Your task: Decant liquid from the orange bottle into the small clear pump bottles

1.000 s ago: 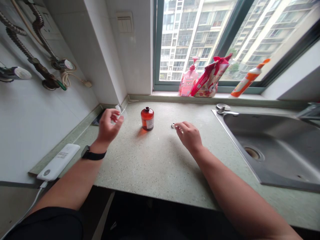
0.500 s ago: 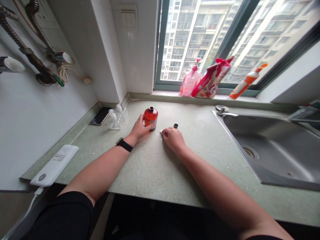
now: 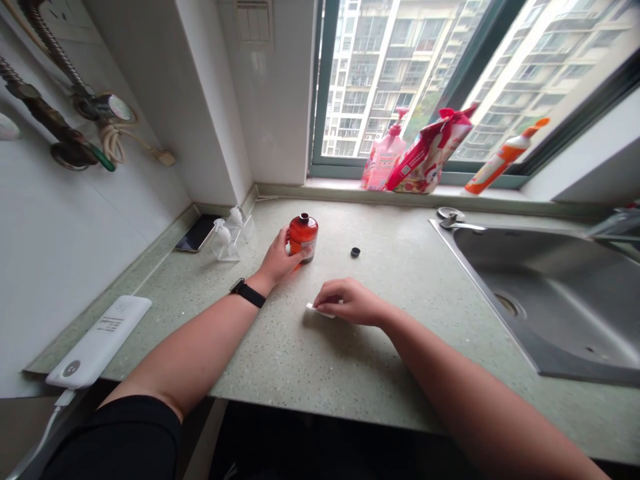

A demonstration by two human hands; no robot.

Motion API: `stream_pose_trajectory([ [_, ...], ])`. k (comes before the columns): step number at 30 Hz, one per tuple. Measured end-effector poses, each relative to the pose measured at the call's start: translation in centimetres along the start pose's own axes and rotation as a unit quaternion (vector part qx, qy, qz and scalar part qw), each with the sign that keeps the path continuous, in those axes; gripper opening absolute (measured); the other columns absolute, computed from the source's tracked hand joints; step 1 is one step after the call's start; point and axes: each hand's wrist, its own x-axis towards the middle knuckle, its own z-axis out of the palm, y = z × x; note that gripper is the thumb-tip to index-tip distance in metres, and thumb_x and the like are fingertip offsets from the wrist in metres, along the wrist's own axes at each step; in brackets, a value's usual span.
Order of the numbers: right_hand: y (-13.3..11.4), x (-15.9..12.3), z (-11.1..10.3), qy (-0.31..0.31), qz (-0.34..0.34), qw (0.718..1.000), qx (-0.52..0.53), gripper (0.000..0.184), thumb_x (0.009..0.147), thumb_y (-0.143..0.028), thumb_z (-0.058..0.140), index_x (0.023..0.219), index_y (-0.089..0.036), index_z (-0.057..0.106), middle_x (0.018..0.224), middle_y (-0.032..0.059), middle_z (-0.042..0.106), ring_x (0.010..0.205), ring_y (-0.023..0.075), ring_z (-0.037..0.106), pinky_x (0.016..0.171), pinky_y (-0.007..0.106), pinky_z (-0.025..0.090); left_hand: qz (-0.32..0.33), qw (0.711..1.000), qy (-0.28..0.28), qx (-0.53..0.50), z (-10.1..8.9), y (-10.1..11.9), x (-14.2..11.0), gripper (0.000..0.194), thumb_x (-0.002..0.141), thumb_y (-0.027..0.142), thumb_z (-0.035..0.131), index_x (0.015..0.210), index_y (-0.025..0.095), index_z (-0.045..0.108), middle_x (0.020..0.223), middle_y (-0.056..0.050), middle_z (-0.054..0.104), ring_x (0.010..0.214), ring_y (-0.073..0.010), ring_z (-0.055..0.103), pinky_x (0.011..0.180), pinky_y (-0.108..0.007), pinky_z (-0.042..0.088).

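An uncapped reddish-amber bottle (image 3: pixel 306 230) stands upright on the counter. My left hand (image 3: pixel 280 259) is closed around its left side, thumb across the front. Closer to me, my right hand (image 3: pixel 347 300) pinches a small flat white piece (image 3: pixel 312 307) just at the counter surface; the fingers hide most of it, and I cannot tell its kind. Behind my right hand, a small black cap (image 3: pixel 355 252) lies on the counter, to the right of the bottle.
Left of the bottle are two small clear holders (image 3: pixel 227 248) with white pieces and a phone (image 3: pixel 197 233). A white power bank (image 3: pixel 100 340) with a cable lies near the front left edge. The steel sink (image 3: pixel 555 280) is at right; a pump bottle (image 3: pixel 384 160) stands on the sill.
My right hand has moved nearer to me with the white piece, away from the black cap, which now shows fully. My left hand stays on the bottle; the view has shifted slightly.
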Motion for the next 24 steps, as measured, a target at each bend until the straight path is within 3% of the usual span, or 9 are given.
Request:
stream_pose_trajectory([
  [3, 0.3, -0.6, -1.4, -0.074, 0.072, 0.988, 0.114, 0.022, 0.090, -0.043, 0.079, 0.096, -0.022, 0.081, 0.084, 0.0026, 0.078, 0.074, 0.0158, 0.069, 0.070, 0.029, 0.054, -0.002, 1.000, -0.004, -0.003, -0.1, 0.1, 0.0, 0.078, 0.085, 0.043, 0.087, 0.151, 0.023, 0.052, 0.141, -0.016, 0.070, 0.131, -0.0328, 0.067, 0.114, -0.049, 0.050],
  [6, 0.7, -0.8, -2.7, -0.066, 0.097, 0.993, 0.028, 0.015, 0.087, -0.036, 0.080, 0.092, -0.022, 0.081, 0.083, 0.0023, 0.078, 0.074, 0.0158, 0.069, 0.071, 0.028, 0.052, -0.004, 1.000, -0.005, 0.007, -0.2, 0.4, -0.1, 0.075, 0.085, 0.044, 0.087, 0.149, 0.023, 0.054, 0.140, -0.015, 0.070, 0.130, -0.0330, 0.067, 0.114, -0.049, 0.050],
  [10, 2.1, -0.8, -4.2, 0.101, 0.080, 0.983, -0.131, 0.012, 0.091, -0.033, 0.074, 0.091, -0.023, 0.082, 0.086, 0.0038, 0.077, 0.075, 0.0166, 0.067, 0.072, 0.030, 0.051, -0.003, 1.000, -0.010, 0.011, -0.3, 0.7, -0.1, 0.073, 0.085, 0.047, 0.086, 0.147, 0.024, 0.056, 0.140, -0.013, 0.071, 0.126, -0.0322, 0.069, 0.112, -0.049, 0.051],
  [13, 4.2, -0.9, -5.4, 0.282, 0.107, 0.935, -0.188, 0.017, 0.095, -0.033, 0.068, 0.101, -0.023, 0.081, 0.089, 0.0048, 0.076, 0.076, 0.0185, 0.068, 0.078, 0.034, 0.055, -0.005, 1.000, -0.011, 0.003, -0.4, 0.8, -0.1, 0.071, 0.084, 0.049, 0.086, 0.144, 0.025, 0.057, 0.140, -0.012, 0.071, 0.125, -0.0315, 0.069, 0.111, -0.048, 0.052],
  [16, 6.4, -0.8, -6.4, 0.381, 0.135, 0.886, -0.227, 0.026, 0.096, -0.032, 0.066, 0.117, -0.022, 0.078, 0.106, 0.0084, 0.076, 0.081, 0.0200, 0.071, 0.083, 0.038, 0.058, -0.007, 1.000, -0.014, 0.011, -0.4, 1.1, -0.1, 0.070, 0.084, 0.052, 0.086, 0.142, 0.025, 0.059, 0.138, -0.012, 0.072, 0.124, -0.0315, 0.070, 0.109, -0.047, 0.053],
  [21, 8.1, 0.3, -6.4, 0.356, 0.145, 0.880, -0.280, 0.042, 0.095, -0.032, 0.069, 0.135, -0.021, 0.074, 0.124, 0.0123, 0.073, 0.094, 0.0240, 0.072, 0.097, 0.043, 0.059, 0.001, 0.999, -0.034, 0.028, -0.2, 2.0, -0.5, 0.072, 0.082, 0.056, 0.086, 0.141, 0.024, 0.061, 0.134, -0.011, 0.074, 0.121, -0.0315, 0.071, 0.106, -0.047, 0.056],
  [24, 8.0, 0.9, -6.1, 0.326, 0.116, 0.889, -0.299, 0.033, 0.096, -0.026, 0.067, 0.127, -0.024, 0.079, 0.121, 0.0102, 0.074, 0.109, 0.0256, 0.071, 0.104, 0.040, 0.056, 0.021, 0.998, -0.055, 0.026, 0.1, 2.5, -1.0, 0.074, 0.083, 0.058, 0.086, 0.143, 0.024, 0.060, 0.133, -0.012, 0.074, 0.117, -0.0311, 0.073, 0.104, -0.047, 0.057],
])
